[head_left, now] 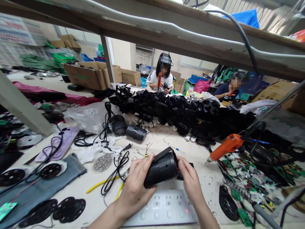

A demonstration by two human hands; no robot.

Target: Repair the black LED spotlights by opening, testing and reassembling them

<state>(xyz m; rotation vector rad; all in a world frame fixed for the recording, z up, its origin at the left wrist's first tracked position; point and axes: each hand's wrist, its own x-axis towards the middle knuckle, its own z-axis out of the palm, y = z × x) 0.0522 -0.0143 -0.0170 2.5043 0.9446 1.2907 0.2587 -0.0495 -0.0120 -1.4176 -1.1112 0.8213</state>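
A black cylindrical plastic housing (160,168) is held tilted above the front of the table, its open end toward the right. My left hand (137,181) wraps round its left side, thumb underneath and fingers over the top. At the open rim, my right hand (190,175) is closed with its fingertips against the edge. A small dark piece (182,175) shows beside the right fingers; whether it is held or lies behind them I cannot tell. Under both hands lies a white power strip (162,210) with a red light. Yellow-handled pliers (100,184) lie left of my left hand.
An orange electric screwdriver (225,148) hangs at right over circuit boards (252,171). Black plastic parts (176,108) are heaped across the back. A similar black cylinder (135,132), a dish of screws (102,163) and a purple phone (57,143) lie left. Two people work beyond, under a shelf beam.
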